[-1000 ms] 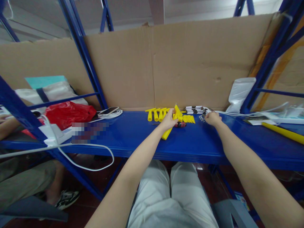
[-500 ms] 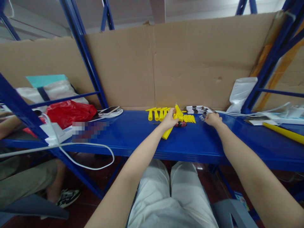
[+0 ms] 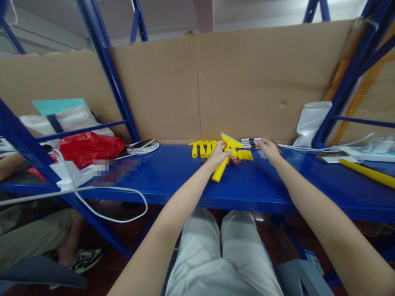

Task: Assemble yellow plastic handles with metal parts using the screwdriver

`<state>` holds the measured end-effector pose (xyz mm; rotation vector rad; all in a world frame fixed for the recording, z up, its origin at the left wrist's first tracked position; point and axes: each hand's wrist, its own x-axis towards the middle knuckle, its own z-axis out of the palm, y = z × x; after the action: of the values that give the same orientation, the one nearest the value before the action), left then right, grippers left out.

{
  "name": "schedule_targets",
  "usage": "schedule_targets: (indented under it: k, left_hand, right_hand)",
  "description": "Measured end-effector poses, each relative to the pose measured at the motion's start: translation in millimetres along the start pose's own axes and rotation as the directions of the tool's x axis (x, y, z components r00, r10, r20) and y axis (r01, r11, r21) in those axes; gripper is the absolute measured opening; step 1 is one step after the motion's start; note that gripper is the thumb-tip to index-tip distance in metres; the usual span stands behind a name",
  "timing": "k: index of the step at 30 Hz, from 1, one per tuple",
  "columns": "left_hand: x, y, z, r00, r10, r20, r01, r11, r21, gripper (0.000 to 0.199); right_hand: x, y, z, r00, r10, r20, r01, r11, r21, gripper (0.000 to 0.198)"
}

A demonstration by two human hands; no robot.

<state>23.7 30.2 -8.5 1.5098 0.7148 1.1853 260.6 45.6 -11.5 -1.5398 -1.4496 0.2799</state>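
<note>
Hold the yellow tool (image 3: 218,172) firm at its neck, where your left hand's (image 3: 219,155) fingers pinch it over the desk (image 3: 173,172), its handle slanting toward you. Bring your right hand (image 3: 269,150) in gently beside the white packs (image 3: 250,141), clear of the loose bits (image 3: 261,153); how far its fingers close, or on what, I cannot tell. The packs' dark marks are too small to read.

workshop: blue metal bench (image 3: 173,176), cardboard backing (image 3: 262,82), screwdriver (image 3: 236,162), rowed yellow parts (image 3: 202,151)
</note>
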Motion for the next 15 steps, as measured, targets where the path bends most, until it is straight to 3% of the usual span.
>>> schedule_targets:
  k: [2, 4, 7, 11, 15]
  left_hand:
    - [2, 0, 0, 1.0, -0.024, -0.002, 0.023, 0.997, -0.078, 0.042]
    - [4, 1, -1, 0.999, -0.052, 0.015, 0.054, 0.988, -0.148, 0.04]
    - [5, 3, -4, 0.99, -0.091, 0.103, 0.113, 0.968, -0.226, 0.033]
    - [1, 9, -6, 0.964, -0.153, 0.216, 0.206, 0.945, -0.252, 0.023]
    - [-4, 15, -3, 0.944, -0.219, 0.248, 0.279, 0.93, -0.238, 0.021]
  right_hand:
    - [-9, -17, 7, 0.989, 0.102, 0.111, -0.133, 0.935, 0.33, 0.036]
    - [-19, -32, 14, 0.956, 0.074, 0.285, -0.211, 0.848, 0.486, 0.045]
    - [-35, -51, 20, 0.893, -0.008, 0.45, -0.276, 0.781, 0.561, 0.06]
    - [-49, -67, 24, 0.856, -0.112, 0.504, -0.255, 0.757, 0.602, 0.071]
    - [-53, -73, 26, 0.842, -0.096, 0.531, -0.385, 0.581, 0.717, 0.07]
